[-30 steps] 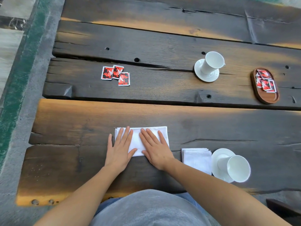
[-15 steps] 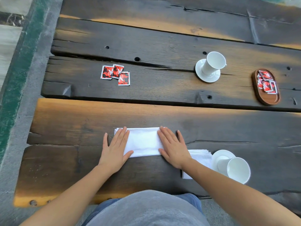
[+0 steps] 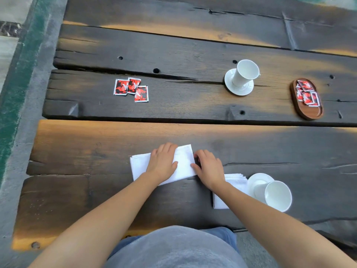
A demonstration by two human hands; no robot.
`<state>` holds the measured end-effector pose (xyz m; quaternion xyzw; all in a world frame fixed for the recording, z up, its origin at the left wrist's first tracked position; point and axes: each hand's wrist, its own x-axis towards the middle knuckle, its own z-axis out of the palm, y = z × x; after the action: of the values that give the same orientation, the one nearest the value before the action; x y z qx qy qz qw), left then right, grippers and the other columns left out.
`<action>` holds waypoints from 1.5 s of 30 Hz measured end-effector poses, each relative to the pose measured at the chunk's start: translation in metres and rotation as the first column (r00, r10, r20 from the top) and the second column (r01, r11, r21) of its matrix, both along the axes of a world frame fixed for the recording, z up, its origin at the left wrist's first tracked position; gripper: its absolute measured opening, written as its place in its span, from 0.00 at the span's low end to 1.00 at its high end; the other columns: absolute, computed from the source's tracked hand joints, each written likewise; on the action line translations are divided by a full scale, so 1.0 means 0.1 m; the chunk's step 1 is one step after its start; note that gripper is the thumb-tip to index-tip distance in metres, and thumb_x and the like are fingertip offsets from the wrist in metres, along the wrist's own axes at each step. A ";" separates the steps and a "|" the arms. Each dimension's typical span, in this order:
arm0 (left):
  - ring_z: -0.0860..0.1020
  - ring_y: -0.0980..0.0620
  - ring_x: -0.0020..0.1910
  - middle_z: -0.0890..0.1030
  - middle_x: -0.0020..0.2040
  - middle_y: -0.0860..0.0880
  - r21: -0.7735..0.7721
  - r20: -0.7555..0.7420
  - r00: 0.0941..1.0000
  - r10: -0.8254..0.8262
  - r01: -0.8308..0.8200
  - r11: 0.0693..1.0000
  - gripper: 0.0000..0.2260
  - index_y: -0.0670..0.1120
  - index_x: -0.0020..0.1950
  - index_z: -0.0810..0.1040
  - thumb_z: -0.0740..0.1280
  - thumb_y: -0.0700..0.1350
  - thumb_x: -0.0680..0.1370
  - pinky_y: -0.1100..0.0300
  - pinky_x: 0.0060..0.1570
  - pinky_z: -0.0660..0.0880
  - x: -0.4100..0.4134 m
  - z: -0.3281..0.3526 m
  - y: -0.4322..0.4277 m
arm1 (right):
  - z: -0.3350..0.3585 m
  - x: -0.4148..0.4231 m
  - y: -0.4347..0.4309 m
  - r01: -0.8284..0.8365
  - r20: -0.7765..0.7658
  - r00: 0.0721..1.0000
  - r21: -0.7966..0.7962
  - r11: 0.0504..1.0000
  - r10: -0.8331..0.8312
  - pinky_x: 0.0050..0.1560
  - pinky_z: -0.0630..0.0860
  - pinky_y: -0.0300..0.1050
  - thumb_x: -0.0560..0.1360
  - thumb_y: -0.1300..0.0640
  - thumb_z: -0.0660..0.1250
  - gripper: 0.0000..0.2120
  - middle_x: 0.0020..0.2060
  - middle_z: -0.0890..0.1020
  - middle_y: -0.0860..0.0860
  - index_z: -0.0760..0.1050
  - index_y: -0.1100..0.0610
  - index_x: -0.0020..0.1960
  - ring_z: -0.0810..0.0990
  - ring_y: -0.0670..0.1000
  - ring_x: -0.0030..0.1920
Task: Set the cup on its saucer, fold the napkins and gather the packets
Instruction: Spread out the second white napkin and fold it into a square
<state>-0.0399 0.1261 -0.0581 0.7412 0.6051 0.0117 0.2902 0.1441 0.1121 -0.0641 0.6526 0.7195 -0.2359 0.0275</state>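
Napkin (image 3: 183, 161) lies under left hand (image 3: 162, 161), right hand (image 3: 209, 167) pinching its right edge.

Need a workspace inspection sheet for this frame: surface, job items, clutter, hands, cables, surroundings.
Surface: dark wooden plank table, with cracks, holes and gaps between planks.
Job's things: white napkin lies flat near the person. A stack of folded napkins lies to its right. Near cup is on near saucer, and far cup is on far saucer. Three loose packets lie far left. Tray packets lie in the wooden tray, far right.
Clutter: nothing seen.
Hands: left hand presses on the napkin. Right hand has fingers curled at its right edge, apparently pinching it.
Cables: nothing seen.
Surroundings: grey paving with a green strip, left of the table.
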 end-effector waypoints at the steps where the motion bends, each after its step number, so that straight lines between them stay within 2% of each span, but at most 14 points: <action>1: 0.66 0.47 0.66 0.68 0.68 0.48 -0.023 0.015 0.998 0.055 -0.055 0.998 0.22 0.48 0.70 0.63 0.62 0.48 0.78 0.52 0.64 0.64 -0.01 0.00 0.01 | -0.01 -0.02 0.03 0.005 -0.005 1.000 0.002 1.000 -0.005 0.46 0.64 0.46 0.76 0.50 0.62 0.08 0.51 0.76 0.47 0.70 0.51 0.53 0.73 0.52 0.53; 5: 0.69 0.46 0.62 0.71 0.63 0.47 -0.190 0.099 0.951 0.294 -0.272 0.943 0.17 0.47 0.65 0.69 0.64 0.47 0.77 0.51 0.59 0.70 -0.08 -0.01 0.03 | -0.01 -0.16 0.20 0.013 -0.038 0.999 0.001 1.000 -0.013 0.49 0.66 0.48 0.77 0.53 0.60 0.07 0.51 0.75 0.48 0.72 0.50 0.54 0.73 0.52 0.54; 10: 0.76 0.46 0.54 0.77 0.58 0.46 -0.398 0.165 0.822 0.545 -0.450 0.799 0.17 0.47 0.63 0.68 0.65 0.44 0.75 0.52 0.50 0.76 -0.11 0.02 0.08 | 0.00 -0.43 0.41 0.015 -0.091 0.996 -0.010 1.000 -0.015 0.47 0.65 0.47 0.77 0.56 0.61 0.05 0.49 0.75 0.49 0.74 0.52 0.51 0.72 0.52 0.53; 13: 0.76 0.45 0.55 0.77 0.58 0.45 -0.408 0.155 0.804 0.574 -0.478 0.778 0.15 0.44 0.61 0.70 0.65 0.43 0.75 0.55 0.45 0.72 -0.14 0.02 0.13 | 0.00 -0.55 0.49 -0.001 -0.134 0.991 -0.019 1.000 -0.001 0.47 0.66 0.46 0.76 0.58 0.62 0.04 0.48 0.75 0.49 0.74 0.53 0.49 0.72 0.52 0.52; 18: 0.73 0.45 0.56 0.73 0.58 0.44 -0.340 0.147 0.802 0.579 -0.508 0.791 0.11 0.43 0.57 0.72 0.64 0.41 0.76 0.54 0.49 0.72 -0.13 0.03 0.13 | -0.02 -0.61 0.53 -0.028 -0.190 0.981 -0.025 0.999 0.023 0.49 0.69 0.49 0.75 0.58 0.62 0.04 0.48 0.74 0.50 0.74 0.54 0.50 0.72 0.53 0.52; 21: 0.75 0.47 0.50 0.76 0.54 0.44 -0.387 0.228 0.743 0.629 -0.524 0.759 0.07 0.44 0.54 0.70 0.63 0.39 0.76 0.57 0.45 0.72 -0.15 0.04 0.12 | -0.04 -0.59 0.53 -0.045 -0.215 0.976 -0.042 0.998 0.035 0.53 0.71 0.51 0.75 0.57 0.63 0.08 0.51 0.75 0.51 0.75 0.54 0.54 0.72 0.53 0.55; 24: 0.75 0.47 0.53 0.76 0.57 0.43 -0.480 0.356 0.638 0.682 -0.502 0.720 0.14 0.42 0.62 0.69 0.63 0.36 0.77 0.57 0.48 0.73 -0.24 0.08 0.12 | -0.04 -0.53 0.53 -0.073 -0.293 0.955 -0.077 0.994 0.048 0.55 0.71 0.49 0.76 0.56 0.64 0.12 0.54 0.75 0.51 0.76 0.55 0.58 0.72 0.51 0.57; 26: 0.76 0.48 0.55 0.76 0.59 0.43 -0.532 0.428 0.554 0.714 -0.484 0.694 0.18 0.42 0.66 0.68 0.63 0.35 0.77 0.57 0.50 0.74 -0.32 0.12 0.12 | -0.01 -0.49 0.55 -0.036 -0.394 0.919 -0.125 0.992 -0.016 0.51 0.70 0.45 0.75 0.55 0.66 0.09 0.50 0.76 0.50 0.77 0.56 0.53 0.73 0.49 0.52; 29: 0.78 0.48 0.54 0.79 0.59 0.41 -0.611 0.484 0.436 0.759 -0.452 0.650 0.17 0.41 0.66 0.71 0.63 0.34 0.77 0.61 0.47 0.76 -0.41 0.18 0.12 | 0.09 -0.42 0.63 0.080 -0.522 0.821 -0.296 0.952 -0.232 0.44 0.71 0.43 0.73 0.58 0.71 0.05 0.42 0.79 0.51 0.75 0.57 0.44 0.75 0.48 0.42; 32: 0.82 0.54 0.48 0.81 0.55 0.44 -0.615 0.513 0.380 0.770 -0.463 0.638 0.15 0.41 0.63 0.74 0.65 0.36 0.77 0.66 0.39 0.78 -0.48 0.25 0.13 | 0.22 -0.34 0.71 0.065 -0.550 0.710 -0.572 0.818 -0.440 0.42 0.73 0.35 0.73 0.62 0.71 0.09 0.43 0.78 0.55 0.74 0.57 0.50 0.75 0.49 0.42; 34: 0.82 0.61 0.40 0.82 0.50 0.48 -0.614 0.547 0.324 0.772 -0.471 0.633 0.12 0.41 0.61 0.75 0.65 0.36 0.77 0.70 0.35 0.77 -0.51 0.31 0.16 | 0.29 -0.29 0.72 0.039 -0.500 0.701 -0.686 0.726 -0.509 0.47 0.75 0.37 0.73 0.61 0.71 0.13 0.46 0.78 0.55 0.74 0.57 0.57 0.78 0.48 0.45; 38: 0.81 0.61 0.39 0.81 0.48 0.50 -0.606 0.601 0.240 0.763 -0.486 0.630 0.10 0.45 0.57 0.75 0.66 0.37 0.77 0.70 0.35 0.77 -0.54 0.50 0.24 | 0.40 -0.28 0.62 0.025 -0.483 0.669 -0.745 0.666 -0.566 0.55 0.76 0.40 0.74 0.59 0.71 0.17 0.51 0.82 0.49 0.75 0.54 0.61 0.80 0.45 0.52; 41: 0.82 0.62 0.38 0.81 0.48 0.49 -0.586 0.652 0.223 0.725 -0.459 0.668 0.09 0.44 0.56 0.74 0.65 0.36 0.77 0.71 0.36 0.77 -0.56 0.66 0.27 | 0.42 -0.39 0.44 0.036 -0.510 0.626 -0.737 0.675 -0.590 0.60 0.76 0.45 0.74 0.60 0.70 0.18 0.57 0.82 0.51 0.74 0.56 0.63 0.80 0.48 0.56; 45: 0.80 0.58 0.44 0.81 0.51 0.45 -0.493 0.729 0.298 0.617 -0.397 0.774 0.13 0.39 0.61 0.71 0.65 0.34 0.77 0.69 0.42 0.78 -0.64 0.83 0.26 | 0.52 -0.56 0.31 0.090 -0.663 0.501 -0.599 0.795 -0.556 0.49 0.80 0.42 0.75 0.68 0.66 0.15 0.56 0.81 0.60 0.73 0.64 0.62 0.81 0.51 0.48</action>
<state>-0.1042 0.1522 0.0247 0.3615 0.5745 0.4058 0.6120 0.0879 0.1433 -0.0121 0.5657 0.4216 -0.6831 -0.1886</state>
